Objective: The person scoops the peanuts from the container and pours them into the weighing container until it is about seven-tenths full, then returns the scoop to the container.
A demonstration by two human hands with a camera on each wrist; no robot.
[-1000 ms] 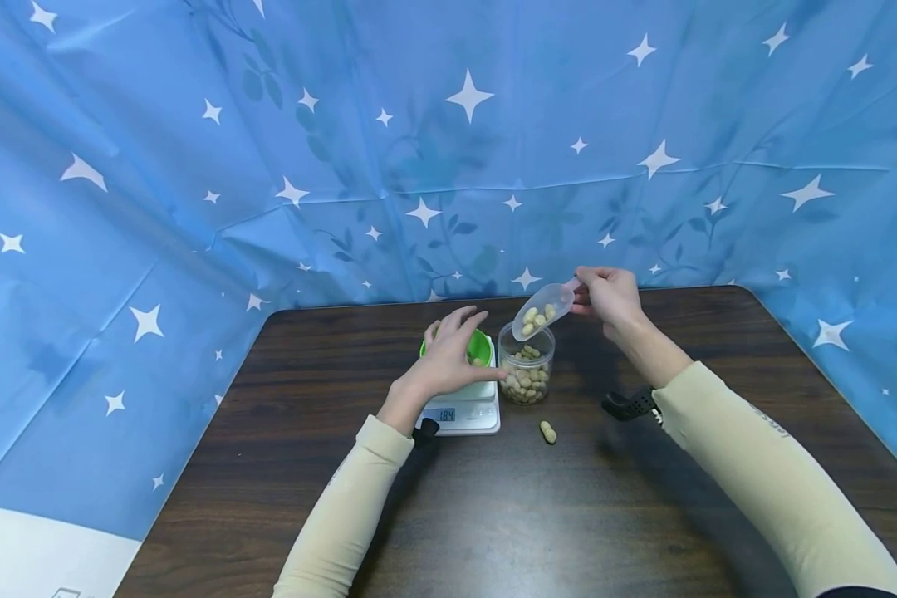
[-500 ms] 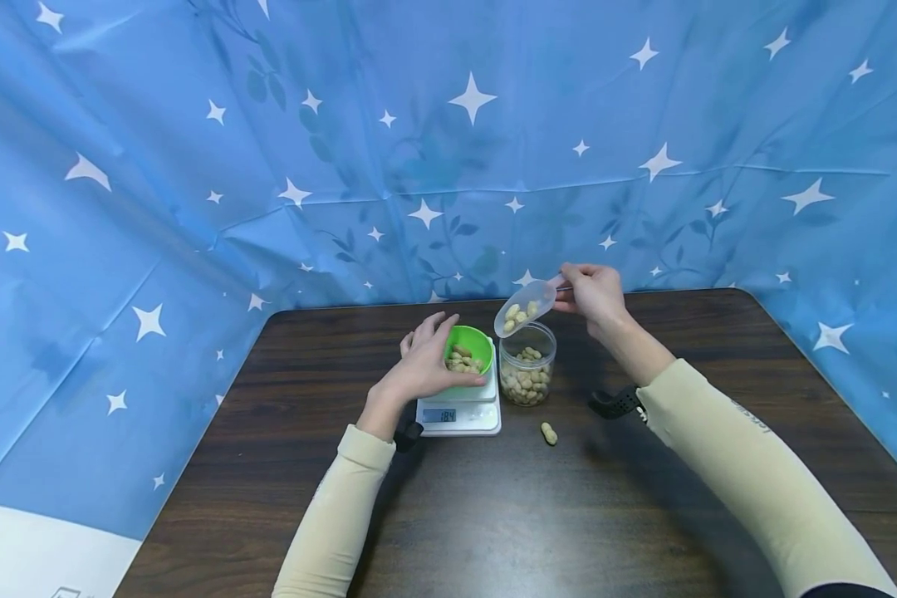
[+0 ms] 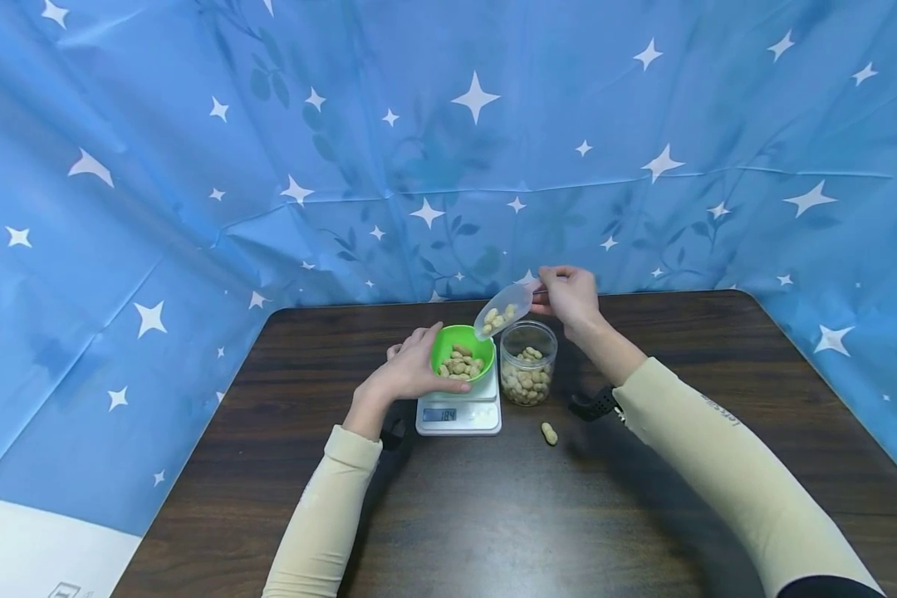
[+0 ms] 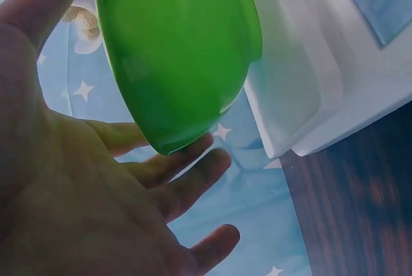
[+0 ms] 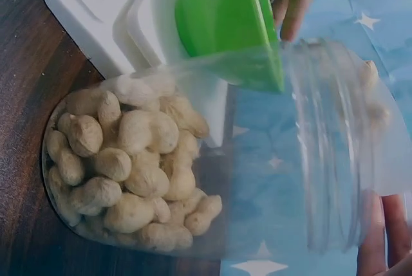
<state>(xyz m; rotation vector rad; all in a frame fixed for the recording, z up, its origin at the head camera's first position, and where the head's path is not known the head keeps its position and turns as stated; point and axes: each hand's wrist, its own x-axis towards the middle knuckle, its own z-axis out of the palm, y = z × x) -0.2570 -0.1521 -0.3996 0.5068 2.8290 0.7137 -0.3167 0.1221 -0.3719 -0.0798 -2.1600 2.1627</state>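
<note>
A green bowl [image 3: 443, 345] holding several peanuts sits on a white kitchen scale [image 3: 480, 422]. My left hand [image 3: 407, 370] is around the bowl's left side, thumb at the front; in the left wrist view its fingers are loosely spread beside the rim. My right hand [image 3: 571, 301] pinches the handle of a translucent scoop [image 3: 520, 296] with several peanuts in it. The scoop is tilted, its lip over the bowl's right rim. Below the scoop, a clear open jar [image 5: 257, 160] stands beside the scale, its lower part filled with peanuts.
One loose peanut [image 3: 549, 433] lies on the dark wooden table [image 3: 448, 515], in front of the jar. The scale's display [image 3: 440, 414] is lit. A blue curtain [image 3: 389, 149] with white stars hangs behind the table's back edge.
My right hand has carried the scoop leftward from above the jar to the bowl's rim. My left hand has drawn back to the left, uncovering the bowl's inside.
</note>
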